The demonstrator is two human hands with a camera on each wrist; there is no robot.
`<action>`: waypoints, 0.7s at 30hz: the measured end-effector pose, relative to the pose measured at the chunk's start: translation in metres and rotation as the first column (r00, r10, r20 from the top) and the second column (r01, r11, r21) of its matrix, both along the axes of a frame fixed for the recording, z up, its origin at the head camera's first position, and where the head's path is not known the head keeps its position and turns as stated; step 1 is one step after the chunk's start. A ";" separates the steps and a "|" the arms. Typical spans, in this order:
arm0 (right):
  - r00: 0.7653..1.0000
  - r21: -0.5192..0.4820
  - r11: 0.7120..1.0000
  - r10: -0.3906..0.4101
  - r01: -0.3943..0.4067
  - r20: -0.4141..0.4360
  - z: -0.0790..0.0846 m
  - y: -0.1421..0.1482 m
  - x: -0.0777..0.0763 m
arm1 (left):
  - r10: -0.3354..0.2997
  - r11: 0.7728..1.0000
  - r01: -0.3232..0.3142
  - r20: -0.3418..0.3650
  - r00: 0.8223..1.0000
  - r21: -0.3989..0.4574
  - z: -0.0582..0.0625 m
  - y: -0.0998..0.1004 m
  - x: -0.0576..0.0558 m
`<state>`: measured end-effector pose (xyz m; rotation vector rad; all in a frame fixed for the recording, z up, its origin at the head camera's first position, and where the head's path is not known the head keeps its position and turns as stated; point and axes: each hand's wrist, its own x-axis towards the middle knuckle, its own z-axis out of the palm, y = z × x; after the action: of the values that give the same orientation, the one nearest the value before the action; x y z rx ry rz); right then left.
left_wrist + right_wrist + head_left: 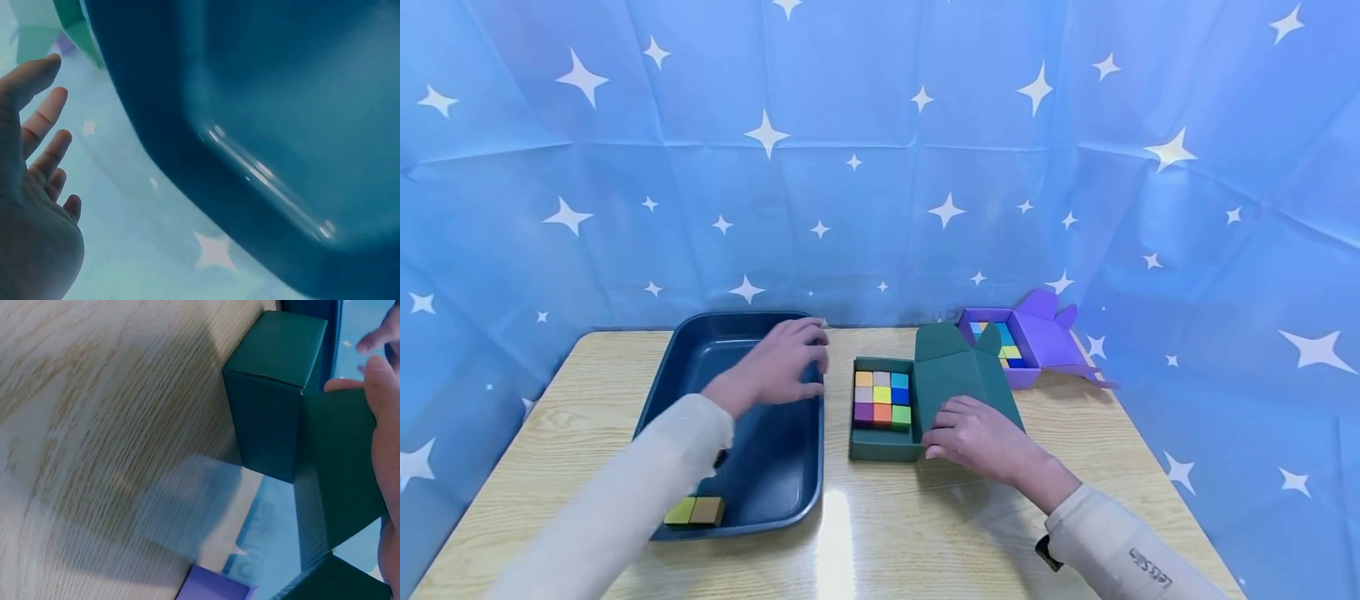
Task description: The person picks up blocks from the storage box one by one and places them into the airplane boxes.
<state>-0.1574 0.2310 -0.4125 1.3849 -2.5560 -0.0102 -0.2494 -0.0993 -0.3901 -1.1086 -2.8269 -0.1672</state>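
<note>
My left hand [781, 364] hovers over the right side of a dark blue tray [752, 467], fingers relaxed and holding nothing. In the left wrist view its fingers [47, 122] spread beside the tray's rim. A green cardboard box [886, 452] stands right of the tray, filled with rows of coloured cubes [882, 395]. Its lid [958, 375] is folded back to the right. My right hand [973, 437] grips the lid's near edge; in the right wrist view the thumb [381, 387] lies over the lid panel [347, 456], with a fingertip showing behind.
A purple box [1026, 377] with its lid open and coloured cubes inside stands at the back right. Two cubes [706, 511], olive and tan, lie in the tray's near left corner. A blue star-patterned cloth [850, 192] hangs behind the wooden table [1075, 467].
</note>
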 end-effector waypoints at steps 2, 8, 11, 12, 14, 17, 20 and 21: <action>1.000 -0.004 1.000 0.006 -0.006 -0.005 0.000 0.000 0.000 | 0.028 1.000 -0.028 -0.005 1.000 0.006 0.001 -0.020 0.002; 0.999 -0.020 1.000 0.018 -0.019 -0.032 -0.002 0.000 -0.001 | 0.073 0.997 -0.073 -0.009 0.997 -0.013 -0.004 -0.074 0.013; 0.999 -0.021 1.000 0.022 -0.022 -0.035 -0.002 0.001 -0.001 | 0.091 0.996 -0.091 0.004 0.996 -0.016 -0.007 -0.093 0.019; 0.999 -0.021 1.000 0.022 -0.023 -0.034 -0.002 0.001 -0.001 | 0.096 0.995 -0.096 0.007 0.995 -0.015 -0.008 -0.098 0.022; 0.999 -0.021 1.000 0.021 -0.021 -0.029 -0.002 0.001 -0.001 | 0.097 0.995 -0.097 0.015 0.995 -0.015 -0.009 -0.108 0.028; 1.000 -0.021 1.000 0.015 -0.015 -0.019 -0.002 0.001 0.000 | 0.086 0.996 -0.085 0.027 0.996 -0.026 -0.011 -0.120 0.037; 1.000 -0.019 1.000 0.008 -0.008 -0.011 -0.002 0.001 0.000 | 0.068 0.997 -0.066 0.052 0.996 -0.034 -0.015 -0.129 0.047; 1.000 -0.019 1.000 0.006 -0.006 -0.010 -0.002 0.001 0.000 | 0.065 0.997 -0.063 0.063 0.996 -0.036 -0.016 -0.132 0.050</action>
<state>-0.1576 0.2319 -0.4146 1.3819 -2.5379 0.0080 -0.1990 -0.2312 -0.4065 -1.0359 -2.9277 -0.1526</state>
